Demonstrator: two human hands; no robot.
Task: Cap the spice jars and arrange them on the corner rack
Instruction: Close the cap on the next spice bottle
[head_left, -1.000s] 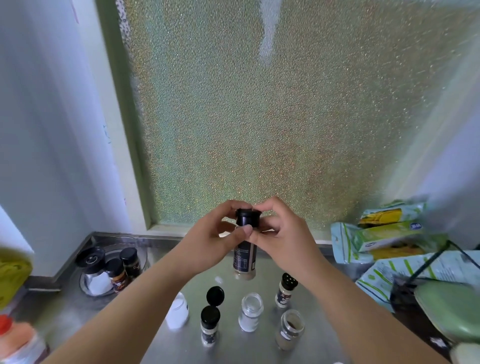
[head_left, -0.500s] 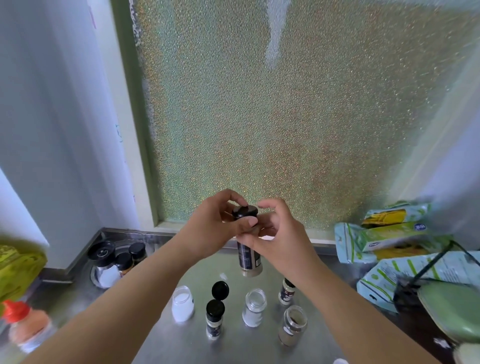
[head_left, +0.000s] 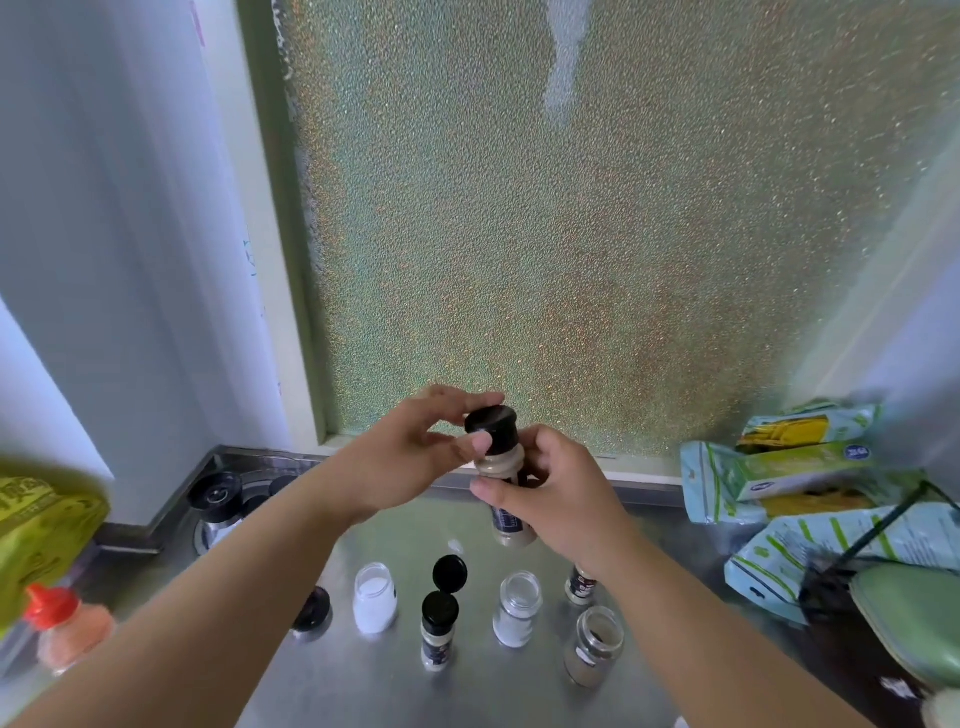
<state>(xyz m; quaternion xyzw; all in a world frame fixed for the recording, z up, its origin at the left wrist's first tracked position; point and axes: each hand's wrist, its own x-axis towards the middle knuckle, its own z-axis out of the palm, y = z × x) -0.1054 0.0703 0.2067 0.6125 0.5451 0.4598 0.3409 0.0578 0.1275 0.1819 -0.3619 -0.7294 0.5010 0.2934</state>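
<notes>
- Spice jar (head_left: 511, 512) held up above the steel counter (head_left: 363, 686), tilted, top leaning toward 11 o'clock; pale powder visible at the neck, dark label lower down.
- Right hand (head_left: 558, 499) wrapped around the jar's body, thumb across the front, fingers curled behind.
- Left hand (head_left: 410, 457) pinching the black cap (head_left: 492, 423) seated on the jar's top; thumb at the cap's lower edge, fingertips over its far side.
- Below the held jar, at 6 o'clock: 1 small jar with flip-top lid (head_left: 440, 631) standing upright, lid flap raised open.
- At 9 o'clock of that: uncapped jar of white powder (head_left: 375, 605); further toward 9 o'clock, a loose black cap (head_left: 312, 609) flat on the counter.
- At 3 o'clock of the flip-top jar: uncapped clear jar (head_left: 517, 609); at 4 o'clock, uncapped jar of tan powder (head_left: 595, 647).
- Small labelled jar (head_left: 582, 587) partly hidden behind the right wrist; cap state not visible.
- Corner rack (head_left: 208, 527) at 9 o'clock of the hands, in the counter's back corner; black-topped grinder (head_left: 215, 501) on it, plus 2 dark-capped jars partly hidden behind the left forearm.
- Red-capped bottle (head_left: 65, 631) and yellow-green box (head_left: 44, 540) at the far 8 o'clock edge.
- Light-blue and green packets (head_left: 779, 478) stacked at 3 o'clock, below the frosted window (head_left: 571, 234).
</notes>
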